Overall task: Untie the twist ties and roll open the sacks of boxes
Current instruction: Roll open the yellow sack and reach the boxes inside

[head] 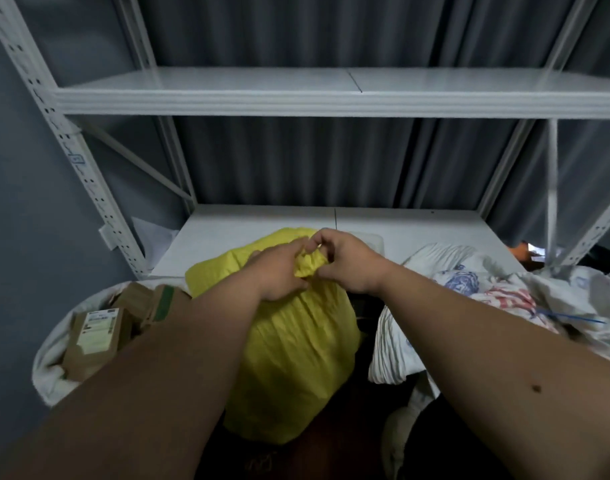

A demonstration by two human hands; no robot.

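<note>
A head-worn camera looks down two bare forearms that reach from the bottom corners toward the middle of the frame. Both hands meet at the gathered neck of a yellow sack (296,341), which stands upright in the centre and lower centre of the frame. The left hand (279,271) wraps around the bunched top of the sack, its fingers (296,249) curled onto the yellow material. The right hand (345,265) comes in from the other side, its fingers (319,239) bent and pinching the same bunched neck, touching the left hand's fingertips. Any tie at the neck is hidden by the hands.

At lower left sits a white sack (50,362) with its mouth already rolled open, showing brown cardboard boxes (95,337) with printed labels; one box carries a strip of green tape (165,301). At right lies a crumpled white sack with blue and red printing (487,292), and a thin blue tie (570,318) lies across it near the right edge.

Behind the sacks, a white metal shelving unit (331,98) fills the upper half of the frame, one shelf board running across the top and a lower shelf board (400,226) just behind the yellow sack. Dark grey curtains (296,161) hang behind the shelving.
</note>
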